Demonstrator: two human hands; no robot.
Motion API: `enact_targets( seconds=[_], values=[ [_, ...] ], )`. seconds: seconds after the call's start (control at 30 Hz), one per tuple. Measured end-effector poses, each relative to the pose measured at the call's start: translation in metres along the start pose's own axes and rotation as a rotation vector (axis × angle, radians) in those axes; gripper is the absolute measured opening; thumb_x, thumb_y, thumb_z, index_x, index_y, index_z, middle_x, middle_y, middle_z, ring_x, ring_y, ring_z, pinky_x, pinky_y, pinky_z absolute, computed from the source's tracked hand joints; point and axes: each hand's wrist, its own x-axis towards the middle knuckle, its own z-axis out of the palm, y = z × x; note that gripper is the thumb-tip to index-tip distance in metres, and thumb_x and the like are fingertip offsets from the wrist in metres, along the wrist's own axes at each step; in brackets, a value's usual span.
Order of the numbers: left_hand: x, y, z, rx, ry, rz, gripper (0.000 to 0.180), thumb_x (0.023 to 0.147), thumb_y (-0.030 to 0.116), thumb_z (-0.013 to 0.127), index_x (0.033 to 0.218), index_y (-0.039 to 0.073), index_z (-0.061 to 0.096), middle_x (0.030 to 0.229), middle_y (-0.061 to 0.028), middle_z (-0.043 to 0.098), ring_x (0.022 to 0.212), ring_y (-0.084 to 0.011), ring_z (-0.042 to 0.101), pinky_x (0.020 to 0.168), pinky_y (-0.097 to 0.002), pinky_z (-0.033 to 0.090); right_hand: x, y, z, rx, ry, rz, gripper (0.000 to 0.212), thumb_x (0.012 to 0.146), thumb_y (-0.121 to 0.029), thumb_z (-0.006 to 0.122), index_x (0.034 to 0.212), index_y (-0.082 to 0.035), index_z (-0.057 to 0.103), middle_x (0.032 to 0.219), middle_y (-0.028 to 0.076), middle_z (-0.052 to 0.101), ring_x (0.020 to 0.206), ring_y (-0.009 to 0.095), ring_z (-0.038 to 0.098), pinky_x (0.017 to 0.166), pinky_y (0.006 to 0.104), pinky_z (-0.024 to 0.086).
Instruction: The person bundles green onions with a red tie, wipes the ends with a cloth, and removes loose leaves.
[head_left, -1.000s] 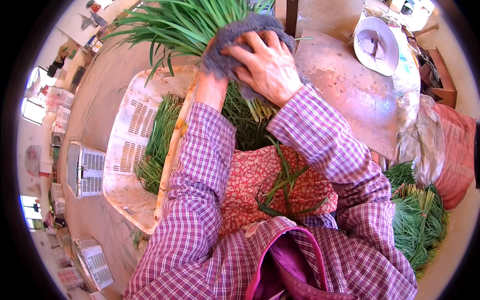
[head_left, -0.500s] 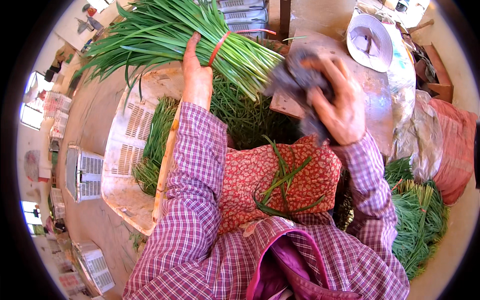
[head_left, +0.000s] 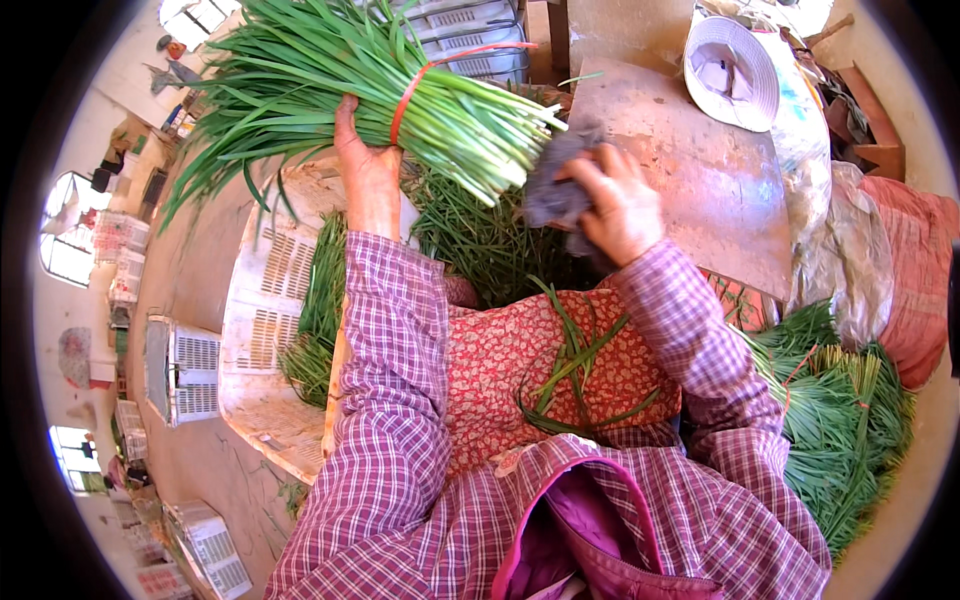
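Observation:
A thick bundle of garlic chives (head_left: pixel 330 95) is gripped in my left hand (head_left: pixel 370 185), which is closed round its underside with the thumb up. The leafy tops point left, and the pale cut ends point right and slightly down. A red band (head_left: pixel 408 98) circles the stems, its loose tail trailing right. My right hand (head_left: pixel 622 205) is closed on a crumpled dark grey cloth (head_left: pixel 562 175) right beside the stem ends; whether they touch I cannot tell. Several loose chive leaves (head_left: pixel 575 370) lie on the red flowered apron (head_left: pixel 490 385) over my lap.
On the left, a white plastic crate (head_left: pixel 240 360) holds more chives. Cut leaves (head_left: pixel 490 245) heap up under the bundle. A worn board (head_left: pixel 690 160) with a sun hat (head_left: pixel 735 75) stands at the right, above tied chive bundles (head_left: pixel 840 430). Other crates (head_left: pixel 190 365) stand farther left.
My right hand with the cloth has moved left, closer to the stem ends. My left hand and the chives have shifted slightly left, with the cut ends now more visible.

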Motion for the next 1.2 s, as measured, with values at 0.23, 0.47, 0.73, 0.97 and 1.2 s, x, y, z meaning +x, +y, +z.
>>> enact_targets(
  seconds=[0.23,0.47,0.73,0.97,1.2],
  values=[
    [-0.028,0.009,0.003,0.221,-0.140,0.104,0.051,0.098,0.045,0.040,0.132,0.007,0.047,0.132,-0.0078,0.053,0.118,-0.0242,0.052,0.103,-0.0375,0.043,0.049,0.039,-0.062,0.791,0.130,0.209,0.056,0.087,-0.034,0.067,0.129,-0.001,0.050,0.117,0.015,0.063,0.105,0.020,0.060,0.091,0.0316,0.047],
    [-0.038,-0.028,0.036,0.112,-0.160,-0.183,0.055,0.100,0.050,0.036,0.130,0.006,0.050,0.124,-0.0067,0.057,0.115,-0.0203,0.054,0.099,-0.0333,0.045,0.100,0.015,0.013,0.977,-0.249,-0.112,0.076,0.091,-0.049,0.058,0.146,-0.006,0.030,0.144,0.020,0.040,0.134,0.025,0.037,0.111,0.0346,0.030],
    [-0.025,-0.012,-0.010,0.258,-0.053,-0.133,0.053,0.097,0.046,0.038,0.129,0.005,0.050,0.130,-0.0107,0.055,0.119,-0.0267,0.053,0.102,-0.0414,0.043,-0.063,0.014,0.011,0.855,-0.457,-0.082,0.057,0.073,-0.013,0.067,0.126,0.000,0.052,0.117,0.023,0.061,0.110,0.033,0.060,0.097,0.0395,0.047],
    [0.004,-0.008,-0.026,0.039,0.139,-0.343,0.071,0.081,0.053,0.060,0.133,0.007,0.044,0.139,-0.0150,0.044,0.125,-0.0312,0.044,0.105,-0.0515,0.037,-0.004,-0.011,-0.062,0.940,0.157,0.319,0.061,0.075,-0.018,0.071,0.130,-0.007,0.050,0.118,0.019,0.061,0.105,0.032,0.061,0.096,0.0405,0.048],
    [0.009,-0.025,-0.018,-0.053,0.128,-0.400,0.076,0.080,0.050,0.065,0.136,0.004,0.040,0.138,-0.0154,0.045,0.122,-0.0300,0.048,0.103,-0.0476,0.041,0.043,-0.035,-0.015,0.250,0.323,-0.202,0.051,0.072,-0.007,0.070,0.118,-0.027,0.059,0.120,0.014,0.054,0.108,0.036,0.055,0.091,0.0458,0.050]
  ],
)
